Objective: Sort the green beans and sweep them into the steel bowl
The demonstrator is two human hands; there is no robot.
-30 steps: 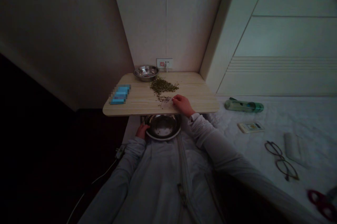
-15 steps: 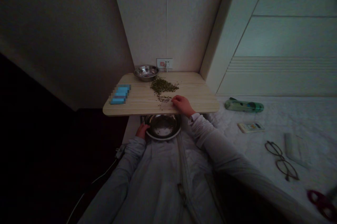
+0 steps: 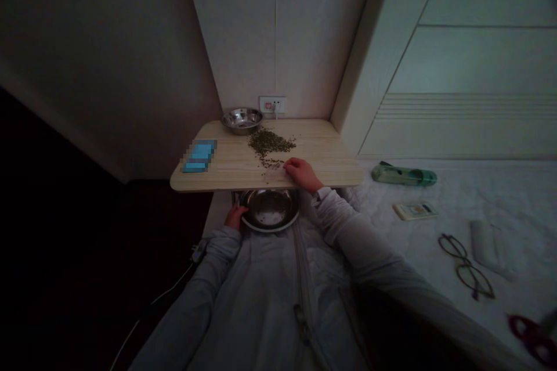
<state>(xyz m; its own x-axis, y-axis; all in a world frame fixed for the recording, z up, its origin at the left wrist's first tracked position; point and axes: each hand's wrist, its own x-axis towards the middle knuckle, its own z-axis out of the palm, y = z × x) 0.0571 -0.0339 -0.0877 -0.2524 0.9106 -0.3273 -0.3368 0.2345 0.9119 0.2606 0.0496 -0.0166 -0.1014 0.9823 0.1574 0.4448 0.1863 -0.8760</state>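
With closed fingers, my right hand (image 3: 301, 173) pinches a clear plastic piece (image 3: 274, 173), flat against the wooden table (image 3: 331, 153) near its front edge. Its exact shape is hard to make out in the dim light. Small green beans or grains (image 3: 270, 143) lie in a loose pile just beyond it, with a few strays close to the plastic. Below the table edge, my left hand (image 3: 235, 217) grips the left rim of a steel bowl (image 3: 270, 227) on my lap. A few small grains show inside that bowl, and its far rim is hidden under the tabletop.
A second steel bowl (image 3: 242, 121) stands at the table's back left, and a blurred blue object (image 3: 199, 156) lies at the left. On the bed are a green bottle-like pouch (image 3: 404, 175), a phone (image 3: 415, 210), glasses (image 3: 465, 266) and red-handled scissors (image 3: 531, 336). A wall socket (image 3: 272, 105) is behind.
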